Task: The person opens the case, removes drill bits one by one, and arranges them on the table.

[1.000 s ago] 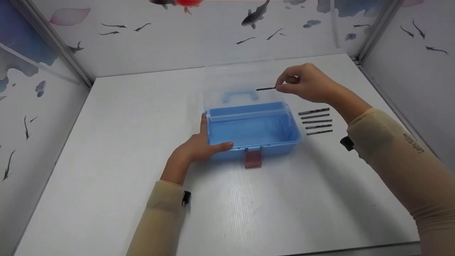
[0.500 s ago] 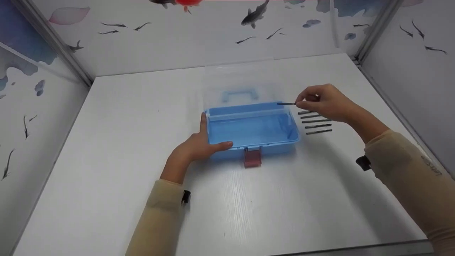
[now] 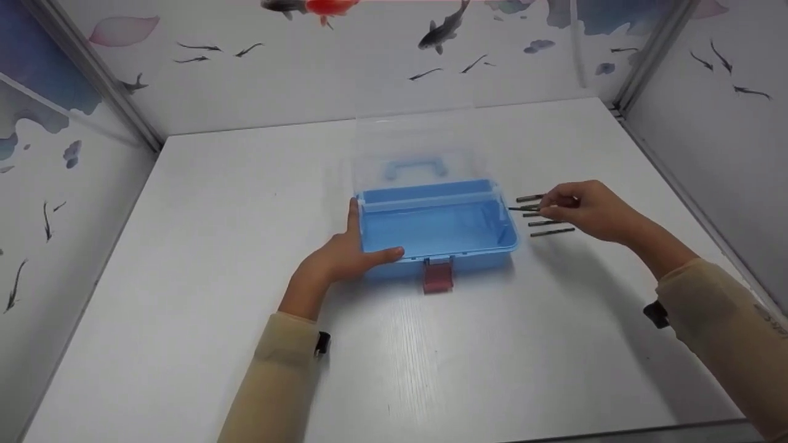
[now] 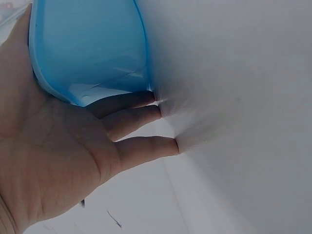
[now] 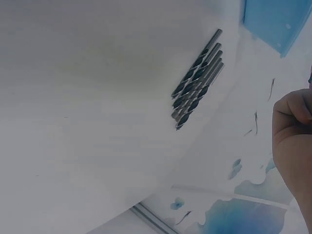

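Observation:
A light blue toolbox (image 3: pixel 431 224) stands on the table with its clear lid swung back. My left hand (image 3: pixel 338 255) rests against its left end, thumb lying over the front rim. In the left wrist view, that hand's straight fingers (image 4: pixel 139 152) reach down to the tabletop beside the blue wall. My right hand (image 3: pixel 591 209) pinches a thin dark drill bit (image 3: pixel 522 209) just right of the box. Beneath and beside it, several drill bits (image 5: pixel 197 80) lie in a row on the table, partly covered by the hand in the head view.
The clear lid (image 3: pixel 418 141) with its blue handle lies behind the box. A reddish latch (image 3: pixel 438 277) hangs from the front. White walls with painted fish (image 3: pixel 443 27) enclose the table (image 3: pixel 203 246) at the back and both sides.
My right hand has moved right and toward me with the pinched drill bit, from over the lid to the row of bits. The left hand and box have stayed put.

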Tool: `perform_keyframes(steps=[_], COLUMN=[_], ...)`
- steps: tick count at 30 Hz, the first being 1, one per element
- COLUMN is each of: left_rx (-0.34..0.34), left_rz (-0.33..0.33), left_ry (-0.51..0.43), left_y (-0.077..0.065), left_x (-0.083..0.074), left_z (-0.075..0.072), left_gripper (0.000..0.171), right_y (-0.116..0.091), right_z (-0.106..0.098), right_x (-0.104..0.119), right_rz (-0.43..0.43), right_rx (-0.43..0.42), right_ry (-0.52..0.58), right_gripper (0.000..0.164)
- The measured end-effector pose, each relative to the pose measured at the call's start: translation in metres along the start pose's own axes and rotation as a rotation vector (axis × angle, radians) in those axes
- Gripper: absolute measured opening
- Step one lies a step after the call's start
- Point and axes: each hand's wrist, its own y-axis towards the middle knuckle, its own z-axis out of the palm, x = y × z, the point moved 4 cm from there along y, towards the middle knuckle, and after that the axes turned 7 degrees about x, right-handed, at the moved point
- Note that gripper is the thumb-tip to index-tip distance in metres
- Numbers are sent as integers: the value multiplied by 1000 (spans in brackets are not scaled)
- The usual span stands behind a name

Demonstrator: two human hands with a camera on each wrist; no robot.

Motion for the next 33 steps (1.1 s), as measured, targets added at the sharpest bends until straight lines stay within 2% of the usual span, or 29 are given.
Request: perform_keyframes(steps=[7, 14, 25, 33], left_rx=[-3, 7, 2, 8], left_rz=[-5, 1, 2, -1], left_ry=[7, 17, -1, 10], left_y=[-1, -1, 2, 2], left_x=[2, 1, 1, 2], left_z=[-1, 0, 0, -1], left_gripper=[143, 142, 146, 146], right_y=[-2, -7, -8, -5], right_z=[3, 8, 12, 12], right_x=[-29, -51, -67, -78], right_rz=[60, 123, 117, 138], right_rx=[71, 129, 115, 80], right_ry=[35, 20, -85, -106], right_gripper=[28, 26, 15, 12])
